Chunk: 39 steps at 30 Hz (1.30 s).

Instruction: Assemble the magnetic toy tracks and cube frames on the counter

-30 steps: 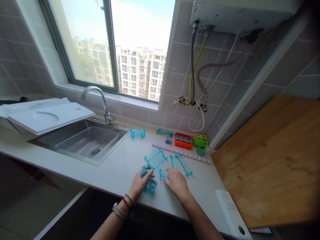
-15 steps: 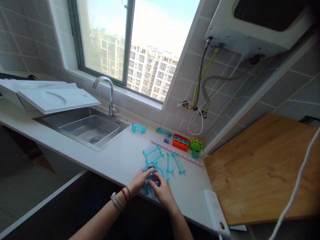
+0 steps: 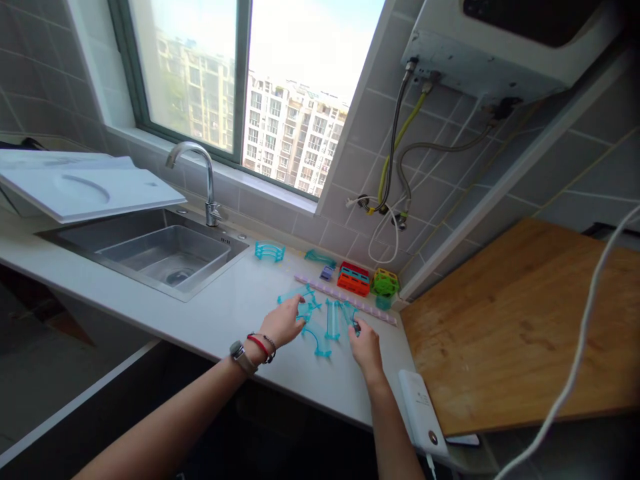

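My left hand (image 3: 283,324) is over the group of translucent teal plastic pieces, thumb and forefinger curled round a teal plastic piece (image 3: 304,311) that the fingers partly cover. To the right, my right hand (image 3: 366,344) pinches the near end of a slanted teal plastic strip (image 3: 349,311); its fingertips hide that end. Between the hands lies an upright-looking teal strip (image 3: 333,319) with tabbed ends. A clear teal curved piece (image 3: 323,352) rests in front of it on the white counter (image 3: 240,320).
Behind are a lilac toothed strip (image 3: 345,299), red-orange plastic parts (image 3: 353,279), green-yellow parts (image 3: 385,283), a small purple piece (image 3: 327,273) and teal arched pieces (image 3: 269,251). A steel sink (image 3: 185,287) is left. A white power bank (image 3: 423,413) and wooden board (image 3: 520,333) stand right.
My hands have moved apart from working together near the counter edge. The left went forward over the teal pieces, the right forward and right to the slanted strip. The view shifted slightly.
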### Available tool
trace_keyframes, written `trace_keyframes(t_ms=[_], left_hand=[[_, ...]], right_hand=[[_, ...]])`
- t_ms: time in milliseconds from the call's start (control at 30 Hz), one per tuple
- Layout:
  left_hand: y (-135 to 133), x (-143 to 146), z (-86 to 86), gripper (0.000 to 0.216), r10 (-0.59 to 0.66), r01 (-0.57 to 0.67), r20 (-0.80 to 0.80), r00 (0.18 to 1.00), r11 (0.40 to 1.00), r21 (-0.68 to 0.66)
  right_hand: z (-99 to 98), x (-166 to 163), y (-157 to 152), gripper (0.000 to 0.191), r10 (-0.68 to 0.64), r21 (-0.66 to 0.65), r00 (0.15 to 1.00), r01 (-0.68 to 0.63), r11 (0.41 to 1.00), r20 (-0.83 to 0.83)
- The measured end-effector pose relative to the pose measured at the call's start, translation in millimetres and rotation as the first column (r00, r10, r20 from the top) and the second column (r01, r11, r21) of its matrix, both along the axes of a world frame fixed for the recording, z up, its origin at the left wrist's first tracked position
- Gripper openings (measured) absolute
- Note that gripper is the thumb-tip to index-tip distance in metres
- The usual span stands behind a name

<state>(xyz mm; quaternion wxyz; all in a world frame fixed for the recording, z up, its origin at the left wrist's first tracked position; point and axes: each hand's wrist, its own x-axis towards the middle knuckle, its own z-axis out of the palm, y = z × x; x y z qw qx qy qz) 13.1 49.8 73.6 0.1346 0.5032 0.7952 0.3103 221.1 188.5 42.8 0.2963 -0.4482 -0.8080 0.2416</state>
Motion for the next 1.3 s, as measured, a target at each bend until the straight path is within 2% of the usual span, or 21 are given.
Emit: trace_keyframes(t_ms=[100,233,367,500,600,733,900,1033,1167,1233,1300], left_hand=[[36.3,-25.1,2.2,0.044,0.010,-0.016,-0.076,0.997,0.997,-0.075],[70.8,-39.3,-8.6,0.044,-0.039,0.026,-0.129,0.991,0.994,-0.104],[74.6,-35.6,-23.9,0.038,-0.075,0.068,-0.166,0.983,0.997,-0.048],[66.0,-42.6,-29.7,0.043,-0.048,0.057,-0.208,0.977,0.998,0.034],[64.3,-72.9,-26.9,0.040,0.007,0.003,-0.239,0.971,0.999,0.045],[72.8,-137.2,-17.1,0.030,0.099,-0.107,-0.293,0.951,0.994,-0.011],[97.0,-207.8,-1.0,0.046,0.163,-0.206,-0.369,0.915,0.975,-0.080],[121.8,-245.3,8.8,0.064,0.085,-0.173,-0.397,0.914,0.966,-0.190],[145.6,-268.6,11.7,0.075,-0.024,-0.124,-0.409,0.912,0.935,-0.333],[153.3,-275.2,10.0,0.067,-0.071,-0.108,-0.407,0.911,0.909,-0.402],[156.4,-278.6,6.7,0.047,-0.108,-0.095,-0.401,0.910,0.885,-0.455]], right_hand=[[-0.9,-14.5,23.4,0.032,0.013,0.038,1.000,-0.014,0.999,0.015],[-10.4,-34.6,31.1,0.030,0.047,0.036,0.999,-0.047,0.998,0.009],[-21.4,-34.5,23.4,0.036,0.065,0.071,0.998,-0.064,0.995,-0.014],[-35.6,-14.6,6.6,0.037,0.093,0.188,0.989,-0.070,0.980,-0.118],[-43.9,0.6,-7.1,0.032,0.134,0.269,0.974,-0.081,0.960,-0.184],[-43.2,5.8,-19.5,0.022,0.167,0.296,0.954,-0.089,0.951,-0.249],[-40.9,1.8,-21.4,0.019,0.192,0.276,0.944,-0.116,0.954,-0.268],[-46.0,2.9,-18.7,0.020,0.166,0.225,0.948,-0.105,0.969,-0.271],[-48.9,2.6,-17.9,0.019,0.150,0.178,0.950,-0.103,0.979,-0.274],[-48.3,1.0,-18.5,0.018,0.159,0.162,0.949,-0.118,0.980,-0.271],[-46.8,-0.9,-19.3,0.018,0.172,0.145,0.948,-0.137,0.980,-0.269]])
